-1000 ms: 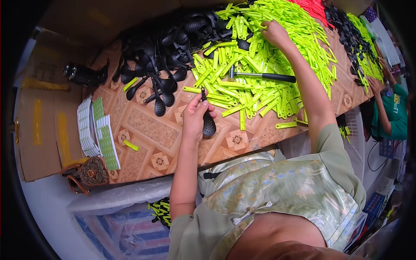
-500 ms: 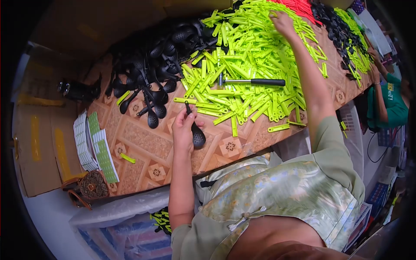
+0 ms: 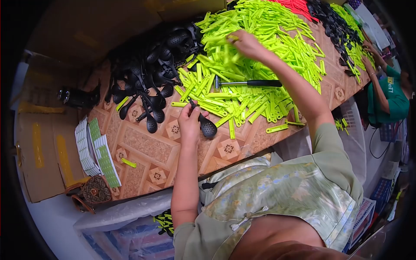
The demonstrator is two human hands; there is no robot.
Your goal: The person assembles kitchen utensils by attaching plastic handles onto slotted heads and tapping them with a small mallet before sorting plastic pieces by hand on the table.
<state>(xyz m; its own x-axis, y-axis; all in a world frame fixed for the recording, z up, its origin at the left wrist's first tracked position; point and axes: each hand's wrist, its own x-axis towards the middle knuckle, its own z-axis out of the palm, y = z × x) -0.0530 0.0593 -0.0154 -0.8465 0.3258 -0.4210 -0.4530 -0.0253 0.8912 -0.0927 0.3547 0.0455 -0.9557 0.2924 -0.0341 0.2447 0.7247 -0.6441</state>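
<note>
My left hand (image 3: 190, 123) is closed around the stem of a black slotted spoon (image 3: 208, 127), whose perforated bowl tilts down to the right. Over the big heap of lime-green handles (image 3: 264, 60), my right hand (image 3: 245, 43) pinches a lime-green handle (image 3: 216, 41), smeared by motion. Below that hand, a hammer (image 3: 260, 82) with a black grip lies on top of the heap. To the left of both hands, black slotted spoons (image 3: 151, 80) are piled against a cardboard wall.
Label sheets (image 3: 102, 149), a patterned bag (image 3: 95, 189) and a dark cylindrical object (image 3: 78, 96) sit at the left. Red pieces (image 3: 297, 8) lie at the far end. On the right, a co-worker in a green shirt (image 3: 392, 99) handles similar parts.
My right hand has swung left and closer from the far side of the heap. My left hand, with the slotted spoon, has shifted slightly right, and the spoon has tilted further.
</note>
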